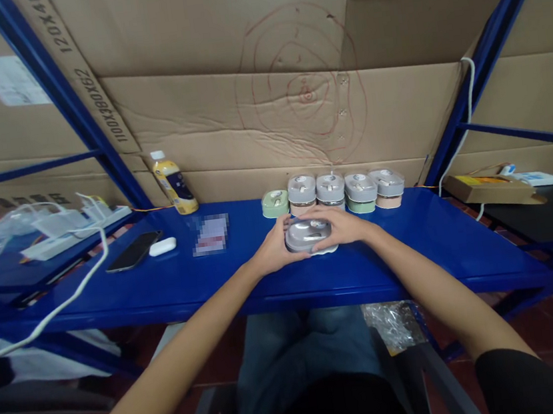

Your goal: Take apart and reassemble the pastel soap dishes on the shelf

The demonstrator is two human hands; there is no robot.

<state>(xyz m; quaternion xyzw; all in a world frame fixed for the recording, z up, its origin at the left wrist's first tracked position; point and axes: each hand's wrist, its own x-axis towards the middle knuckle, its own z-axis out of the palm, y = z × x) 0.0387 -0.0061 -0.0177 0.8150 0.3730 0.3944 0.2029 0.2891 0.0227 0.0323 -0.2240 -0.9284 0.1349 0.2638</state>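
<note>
Between my two hands is an oval lunch box (308, 231) with a clear greyish lid, just above or on the blue tabletop. My left hand (277, 246) wraps around its left end, thumb along the near side. From the right, my right hand (341, 224) grips the other end, fingers over the far edge. A light rim shows under the box at its near right. Behind it stand several similar lunch boxes (330, 189), stacked in twos with grey lids and pink or green bases. At the row's left end sits a single green box (275, 203).
On the blue table (205, 283) to the left are a yellow drink bottle (174, 184), a phone (134, 250), a white earbud case (163, 246) and a blurred-out item (211, 234). A white cable (82, 288) crosses the left side. Cardboard (185, 117) walls the back; blue posts flank it.
</note>
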